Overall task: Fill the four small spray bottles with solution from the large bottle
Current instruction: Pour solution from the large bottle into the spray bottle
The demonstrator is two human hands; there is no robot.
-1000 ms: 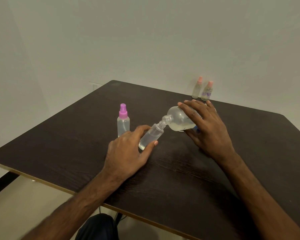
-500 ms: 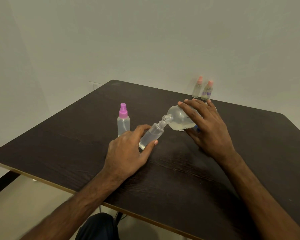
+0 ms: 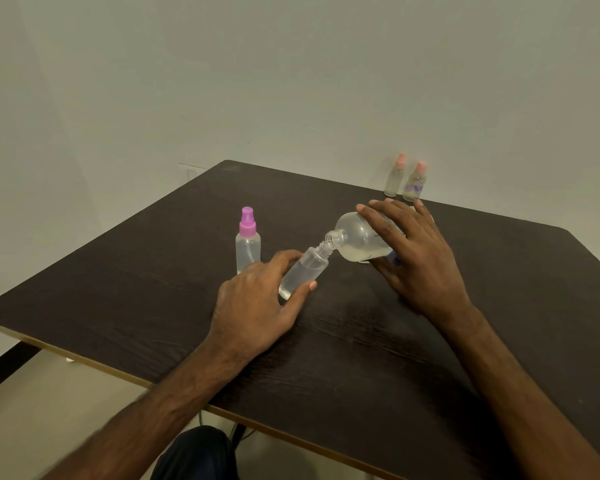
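Observation:
My right hand point(image 3: 418, 261) grips the large clear bottle point(image 3: 359, 242), tipped on its side with its open neck at the mouth of a small uncapped bottle point(image 3: 303, 271). My left hand point(image 3: 257, 306) holds that small bottle tilted, thumb and fingers round its lower part. A little liquid lies in the small bottle's bottom and along the large bottle's lower side. Just left of my left hand stands a small spray bottle with a purple cap point(image 3: 247, 245). Two small spray bottles with pink caps point(image 3: 395, 176) point(image 3: 415, 183) stand at the table's far edge by the wall.
Everything is on a dark wooden table point(image 3: 361, 358) set against a pale wall. A small blue thing point(image 3: 395, 260) shows under my right palm, mostly hidden. The table's near edge runs diagonally from left to lower right, with pale floor below it.

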